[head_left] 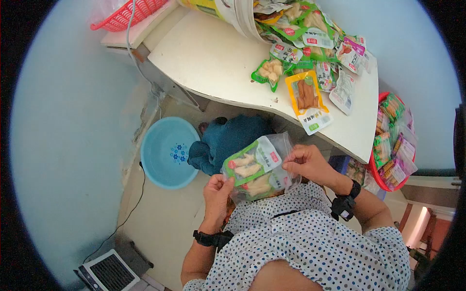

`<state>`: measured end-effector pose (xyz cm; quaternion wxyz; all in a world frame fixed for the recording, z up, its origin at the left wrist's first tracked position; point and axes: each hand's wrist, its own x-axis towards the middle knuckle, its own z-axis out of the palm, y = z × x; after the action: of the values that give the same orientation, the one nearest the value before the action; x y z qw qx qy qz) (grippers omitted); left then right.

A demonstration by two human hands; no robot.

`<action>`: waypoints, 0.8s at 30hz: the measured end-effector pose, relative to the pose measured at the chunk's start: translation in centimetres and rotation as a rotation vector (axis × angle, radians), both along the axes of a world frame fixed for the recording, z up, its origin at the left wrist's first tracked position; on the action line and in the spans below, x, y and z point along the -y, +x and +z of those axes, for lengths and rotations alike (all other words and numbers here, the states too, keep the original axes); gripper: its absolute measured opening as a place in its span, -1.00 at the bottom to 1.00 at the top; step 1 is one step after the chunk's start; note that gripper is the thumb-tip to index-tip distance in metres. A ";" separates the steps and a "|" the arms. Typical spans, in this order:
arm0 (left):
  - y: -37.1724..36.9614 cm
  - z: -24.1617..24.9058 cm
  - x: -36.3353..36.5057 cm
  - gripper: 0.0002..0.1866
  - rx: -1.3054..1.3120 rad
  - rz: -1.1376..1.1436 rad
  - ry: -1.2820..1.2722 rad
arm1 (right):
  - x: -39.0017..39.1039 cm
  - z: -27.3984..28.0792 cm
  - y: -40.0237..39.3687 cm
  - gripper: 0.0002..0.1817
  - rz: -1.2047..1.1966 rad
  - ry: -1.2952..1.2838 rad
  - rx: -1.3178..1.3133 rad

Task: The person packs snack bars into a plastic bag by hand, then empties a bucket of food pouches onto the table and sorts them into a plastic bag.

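Observation:
Over my lap is a clear plastic bag (282, 143) with green-edged snack packets (248, 166) inside, pale pieces showing through their windows. My left hand (217, 196) pinches the bag's left edge between thumb and fingers. At the upper right corner, my right hand (307, 164) has its fingertips closed on the bag's edge. Beyond the hands, on the white table (208, 63), lies a yellow-edged packet (307, 94) with brown pieces. Behind it, a heap of snack packets (315, 29) spills from a tipped white bucket (247, 19).
A blue basin (170, 153) stands on the floor at left, beside dark blue cloth (238, 138). A red basket (392, 184) of packets is at right. Another red basket (128, 17) sits upper left near a hanging cable (131, 43). A black-and-white device (111, 272) is lower left.

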<state>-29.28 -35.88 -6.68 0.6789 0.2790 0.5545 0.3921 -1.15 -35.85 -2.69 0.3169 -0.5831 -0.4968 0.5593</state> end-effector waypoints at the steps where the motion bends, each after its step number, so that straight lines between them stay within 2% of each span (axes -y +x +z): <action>1: -0.1 0.2 -0.3 -0.91 0.010 0.001 0.050 | -0.2 0.9 -0.2 -0.84 0.009 0.026 0.027; 3: -0.7 0.6 -1.1 -0.90 0.027 0.005 0.148 | -0.9 2.6 -0.5 -0.84 0.027 0.077 0.077; 6: -2.1 1.2 -2.9 -0.89 -0.020 -0.003 0.233 | -1.8 3.9 -1.4 -0.85 0.022 0.154 -0.031; 9: -3.4 4.3 -6.4 -0.87 -0.213 0.009 0.376 | -3.7 5.7 -2.0 -0.87 0.085 0.334 -0.008; 12: -4.1 9.1 -11.9 -0.86 -0.414 -0.074 0.549 | -6.2 7.0 -2.8 -0.88 -0.006 0.201 -0.254; 17: -3.4 14.6 -24.2 -0.85 -0.722 -0.213 0.832 | -11.8 7.6 -5.2 -0.85 -0.145 0.224 -0.458; 19: -2.8 15.2 -29.1 -0.85 -0.691 -0.226 0.946 | -13.6 7.5 -6.2 -0.83 -0.220 0.128 -0.583; 20: -2.7 15.1 -30.4 -0.83 -0.675 -0.232 1.004 | -14.4 6.9 -6.4 -0.78 -0.198 0.164 -0.473; 24: -0.6 14.7 -31.1 -0.75 -0.871 -0.013 1.093 | -15.4 7.5 -6.6 -0.72 -0.263 -0.001 -0.383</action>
<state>-29.92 -4.75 8.00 0.1596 0.7157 0.4977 0.4632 -7.77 -20.47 4.83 0.4753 -0.5261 -0.3471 0.6138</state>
